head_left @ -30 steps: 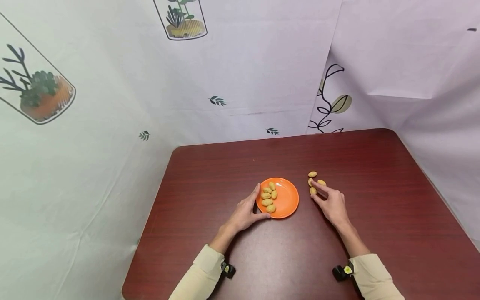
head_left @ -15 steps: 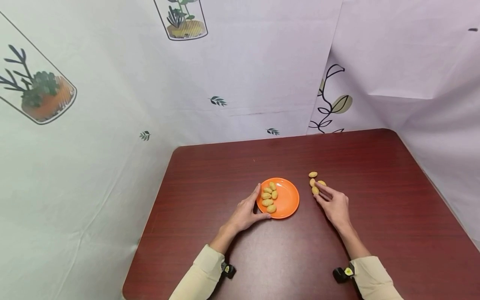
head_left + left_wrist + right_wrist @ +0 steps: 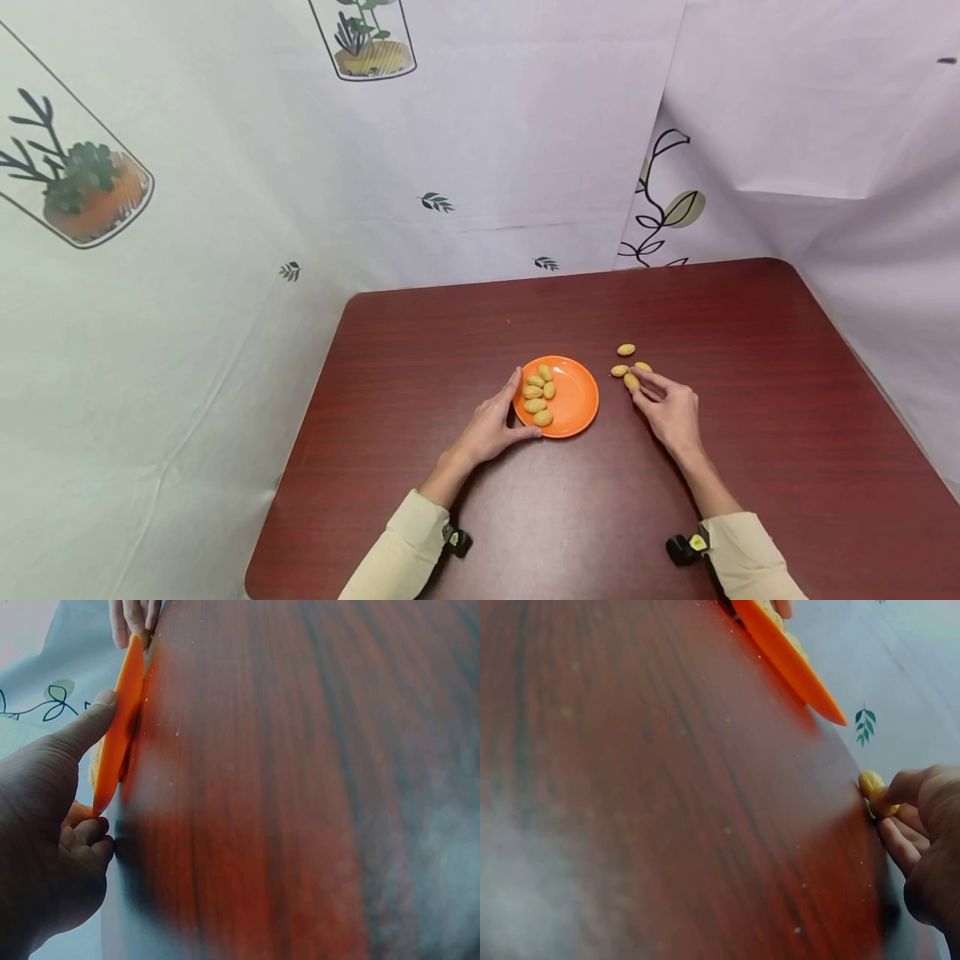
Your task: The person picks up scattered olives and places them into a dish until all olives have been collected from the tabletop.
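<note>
The left hand [image 3: 486, 427] holds the left side of a small orange plate [image 3: 576, 402], its thumb at the near rim and its fingers along the far left rim. Several oval, yellowish-tan nuts [image 3: 535, 406] in rough shells lie on the left part of that plate. To the right of the plate, the right hand [image 3: 671, 417] pinches another such nut [image 3: 632, 382] between thumb and fingertips, low at the tabletop. In the right wrist view a yellow nut [image 3: 870, 781] shows at the fingertips. A loose nut [image 3: 619, 371] lies just left of the pinched one, and another nut [image 3: 642, 367] is partly hidden by the fingers.
A further nut [image 3: 626, 350] lies on the table behind the others. The dark red wood-grain table [image 3: 450, 325] has rounded corners. White printed cloth [image 3: 487, 150] hangs behind it and at both sides. Each wrist wears a small black camera [image 3: 682, 548].
The right hand has drawn slightly right and closed its fingertips on a nut. The nut beside it has turned and shifted a little left. The left hand and plate stay put.
</note>
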`<state>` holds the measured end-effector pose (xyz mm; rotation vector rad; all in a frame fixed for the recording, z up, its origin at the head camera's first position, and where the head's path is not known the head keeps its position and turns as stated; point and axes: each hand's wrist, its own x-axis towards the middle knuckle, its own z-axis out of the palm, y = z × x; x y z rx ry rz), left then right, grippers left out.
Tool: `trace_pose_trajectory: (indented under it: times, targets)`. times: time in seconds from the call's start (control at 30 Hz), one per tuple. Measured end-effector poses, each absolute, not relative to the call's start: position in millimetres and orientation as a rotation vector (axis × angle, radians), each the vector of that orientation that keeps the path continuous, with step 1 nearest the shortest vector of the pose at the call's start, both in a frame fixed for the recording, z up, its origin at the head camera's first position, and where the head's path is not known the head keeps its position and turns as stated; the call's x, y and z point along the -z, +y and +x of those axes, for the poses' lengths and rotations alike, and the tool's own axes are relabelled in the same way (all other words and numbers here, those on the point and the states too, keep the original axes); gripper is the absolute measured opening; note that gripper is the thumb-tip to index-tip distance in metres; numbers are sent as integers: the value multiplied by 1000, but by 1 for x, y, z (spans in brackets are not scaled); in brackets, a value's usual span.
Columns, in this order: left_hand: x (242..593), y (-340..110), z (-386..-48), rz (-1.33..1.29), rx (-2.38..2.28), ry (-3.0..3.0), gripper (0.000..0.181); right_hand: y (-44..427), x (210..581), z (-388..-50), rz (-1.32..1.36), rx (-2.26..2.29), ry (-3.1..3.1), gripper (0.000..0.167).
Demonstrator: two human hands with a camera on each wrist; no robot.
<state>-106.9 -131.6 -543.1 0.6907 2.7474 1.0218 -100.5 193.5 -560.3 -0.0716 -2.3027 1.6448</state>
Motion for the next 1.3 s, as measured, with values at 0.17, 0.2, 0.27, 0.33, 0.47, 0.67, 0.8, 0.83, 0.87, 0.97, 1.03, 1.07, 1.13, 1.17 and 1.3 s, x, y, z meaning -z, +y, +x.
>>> trace_pose_trajectory:
  times: [0.17,0.2,0.27,0.33,0.47,0.67,0.8,0.83,0.87,0.97,1.03,1.07,1.13,1.17,1.3]
  targets:
    - [542,-131,-107,691,-1017,2746,113,193,558,-100,-58,-1661,-2294,35]
    - [542,-131,-107,692,-1018,2746,113,192,558,-100,-57,-1663,-2291,35]
    - [543,-131,-107,693,-1021,2745,113,191,557,-100,-56,-1662,-2289,34]
    - [543,-131,-107,697,-1024,2747,113,190,557,-100,-55,-1654,-2299,34]
    - [544,-132,-107,704,-1026,2749,113,188,555,-100,-51,-1624,-2330,34]
    - [543,-132,-107,712,-1026,2748,113,183,548,-100,9,-1656,-2315,34]
    - [543,-132,-107,710,-1028,2747,113,175,542,-100,49,-1694,-2300,34]
    - [543,-132,-107,708,-1027,2746,113,173,541,-100,60,-1699,-2296,34]
    - [543,-132,-107,706,-1024,2746,113,170,539,-100,72,-1707,-2290,34]
    - [543,-131,-107,700,-1020,2745,113,162,532,-99,108,-1715,-2275,32]
    - [543,-131,-107,696,-1019,2743,113,156,530,-98,136,-1726,-2264,32]
    - [543,-131,-107,697,-1017,2744,113,154,530,-98,147,-1732,-2262,32]
    - [543,-131,-107,696,-1020,2742,113,150,531,-98,171,-1740,-2270,33]
    - [544,-131,-107,695,-1024,2741,113,148,533,-99,180,-1745,-2281,34]
    - [544,-132,-107,692,-1027,2740,112,141,538,-100,212,-1777,-2321,35]
